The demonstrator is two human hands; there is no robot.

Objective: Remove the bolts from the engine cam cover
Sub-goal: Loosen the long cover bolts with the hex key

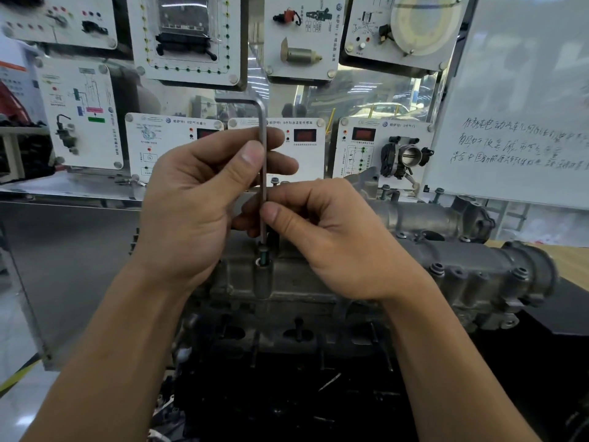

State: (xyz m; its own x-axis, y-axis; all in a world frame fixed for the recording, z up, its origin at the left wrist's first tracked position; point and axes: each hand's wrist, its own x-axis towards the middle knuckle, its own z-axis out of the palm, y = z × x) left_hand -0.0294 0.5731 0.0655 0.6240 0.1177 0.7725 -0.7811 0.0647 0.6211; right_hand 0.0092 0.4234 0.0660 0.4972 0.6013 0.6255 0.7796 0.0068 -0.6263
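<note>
An automotive training workshop here, teaching panels [299, 36] with mounted car parts and wiring diagrams hang ahead, a throttle body [410, 155] on one, handwritten whiteboard [516, 90] at right, grimy engine cam cover [462, 272] below.

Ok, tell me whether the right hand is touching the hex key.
Touching. The head view shows the right hand pinching the hex key low on its shaft between thumb and fingers, just above the bolt.

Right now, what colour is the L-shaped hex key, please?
The L-shaped metal hex key is silver-grey; head view.
</note>
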